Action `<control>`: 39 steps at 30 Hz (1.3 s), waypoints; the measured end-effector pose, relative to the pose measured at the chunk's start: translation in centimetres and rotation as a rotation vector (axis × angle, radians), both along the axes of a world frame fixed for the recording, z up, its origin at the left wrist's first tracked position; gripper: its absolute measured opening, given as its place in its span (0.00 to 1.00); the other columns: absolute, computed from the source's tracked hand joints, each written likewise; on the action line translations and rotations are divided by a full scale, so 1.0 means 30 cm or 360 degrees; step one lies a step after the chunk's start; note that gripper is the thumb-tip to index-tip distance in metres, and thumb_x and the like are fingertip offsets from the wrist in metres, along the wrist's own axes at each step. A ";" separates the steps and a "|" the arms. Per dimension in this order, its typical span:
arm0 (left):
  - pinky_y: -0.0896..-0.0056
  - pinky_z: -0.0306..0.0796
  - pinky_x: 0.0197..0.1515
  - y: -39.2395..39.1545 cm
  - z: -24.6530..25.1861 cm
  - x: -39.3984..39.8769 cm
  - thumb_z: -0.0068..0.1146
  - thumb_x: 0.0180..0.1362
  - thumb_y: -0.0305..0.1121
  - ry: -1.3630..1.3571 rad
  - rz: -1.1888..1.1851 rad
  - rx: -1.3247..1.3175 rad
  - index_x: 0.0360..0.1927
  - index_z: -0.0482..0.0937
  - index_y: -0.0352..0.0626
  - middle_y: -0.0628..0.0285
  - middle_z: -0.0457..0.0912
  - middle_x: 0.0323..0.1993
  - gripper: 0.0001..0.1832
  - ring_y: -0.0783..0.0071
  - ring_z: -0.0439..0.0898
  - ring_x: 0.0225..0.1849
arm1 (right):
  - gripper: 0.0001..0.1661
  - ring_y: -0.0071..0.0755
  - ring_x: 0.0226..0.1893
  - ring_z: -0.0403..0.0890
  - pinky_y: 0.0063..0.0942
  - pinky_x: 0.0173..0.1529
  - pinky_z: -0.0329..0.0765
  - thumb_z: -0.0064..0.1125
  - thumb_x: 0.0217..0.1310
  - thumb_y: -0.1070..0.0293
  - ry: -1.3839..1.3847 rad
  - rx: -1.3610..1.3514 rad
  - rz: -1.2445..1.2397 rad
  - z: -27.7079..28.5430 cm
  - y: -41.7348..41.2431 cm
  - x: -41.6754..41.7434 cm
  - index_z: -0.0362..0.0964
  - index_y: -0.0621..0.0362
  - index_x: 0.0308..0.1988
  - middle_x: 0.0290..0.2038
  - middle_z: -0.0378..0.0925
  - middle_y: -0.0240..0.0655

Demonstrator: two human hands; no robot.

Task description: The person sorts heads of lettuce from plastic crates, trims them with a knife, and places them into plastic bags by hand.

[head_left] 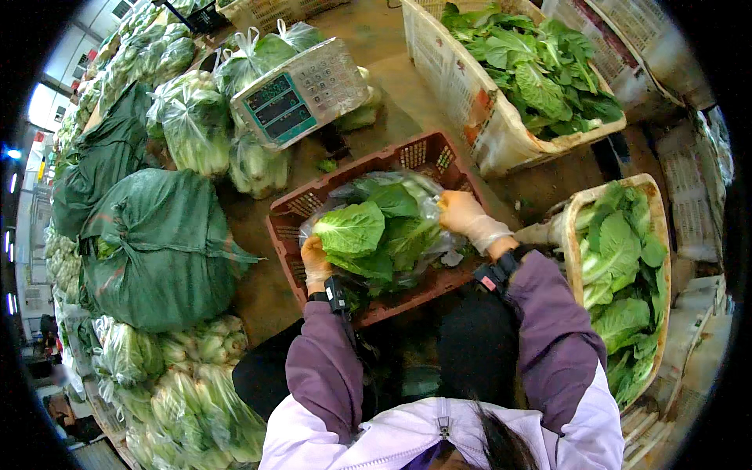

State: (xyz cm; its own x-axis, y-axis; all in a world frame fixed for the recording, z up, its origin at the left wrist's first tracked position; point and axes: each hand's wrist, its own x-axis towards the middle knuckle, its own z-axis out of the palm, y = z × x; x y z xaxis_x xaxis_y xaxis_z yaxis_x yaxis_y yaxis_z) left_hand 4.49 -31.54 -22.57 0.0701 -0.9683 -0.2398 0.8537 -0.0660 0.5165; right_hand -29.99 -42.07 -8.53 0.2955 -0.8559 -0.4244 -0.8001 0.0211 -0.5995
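Observation:
Leafy green vegetables (352, 229) lie in a clear plastic bag (437, 235), its mouth spread towards me. The bag rests in a reddish-brown plastic crate (288, 247) in front of my knees. My left hand (316, 261), in a thin see-through glove, grips the bag's edge at the left, beside a pale leaf; its fingertips are partly hidden. On the far right side, my gloved right hand (464, 217) pinches the bag's edge with bent fingers. Each wrist wears a black strap with a small device.
Beyond the crate stands a digital scale (335, 82) with bagged vegetables (194, 129) beside it. A green woven sack (158, 252) and more bagged greens (194, 405) sit at left. Cream crates of loose greens stand upper right (487, 129) and at my right (573, 258).

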 end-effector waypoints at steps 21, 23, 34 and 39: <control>0.68 0.71 0.42 0.001 0.057 -0.046 0.45 0.50 0.23 -0.0653 0.0592 0.0470 0.43 0.73 0.37 0.58 0.76 0.39 0.15 0.66 0.76 0.39 | 0.12 0.15 0.10 0.58 0.17 0.17 0.58 0.53 0.55 0.72 -0.2443 0.0843 -0.0458 0.134 0.051 -0.181 0.67 0.59 0.42 0.28 0.72 0.34; 0.67 0.69 0.47 -0.018 0.083 -0.063 0.45 0.53 0.24 -0.0436 0.0552 0.0571 0.46 0.71 0.35 0.56 0.75 0.42 0.16 0.66 0.74 0.44 | 0.13 0.15 0.11 0.59 0.16 0.16 0.58 0.53 0.56 0.72 -0.2448 0.0855 -0.0392 0.128 0.047 -0.211 0.67 0.60 0.42 0.28 0.72 0.34; 0.64 0.60 0.58 0.043 0.043 -0.173 0.51 0.55 0.29 -0.2406 0.0398 0.0986 0.57 0.64 0.33 0.48 0.67 0.56 0.26 0.55 0.67 0.57 | 0.20 0.14 0.14 0.65 0.16 0.17 0.65 0.55 0.56 0.70 -0.1443 0.0607 -0.0666 0.110 0.134 -0.243 0.68 0.58 0.49 0.30 0.75 0.28; 0.61 0.60 0.58 0.057 0.081 -0.056 0.54 0.54 0.32 -0.2560 0.0475 0.0714 0.56 0.63 0.31 0.44 0.66 0.56 0.27 0.50 0.67 0.56 | 0.23 0.13 0.16 0.66 0.14 0.17 0.64 0.55 0.55 0.72 -0.1147 0.0118 -0.0963 0.289 0.375 -0.308 0.65 0.57 0.53 0.30 0.76 0.28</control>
State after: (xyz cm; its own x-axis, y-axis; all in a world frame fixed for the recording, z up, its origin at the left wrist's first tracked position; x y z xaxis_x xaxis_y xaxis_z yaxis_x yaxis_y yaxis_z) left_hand 2.80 -29.83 -20.13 0.6519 -0.7581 0.0189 -0.4684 -0.3829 0.7963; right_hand -39.22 -30.81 0.15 0.0225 -0.9279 -0.3723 -0.0778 0.3696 -0.9259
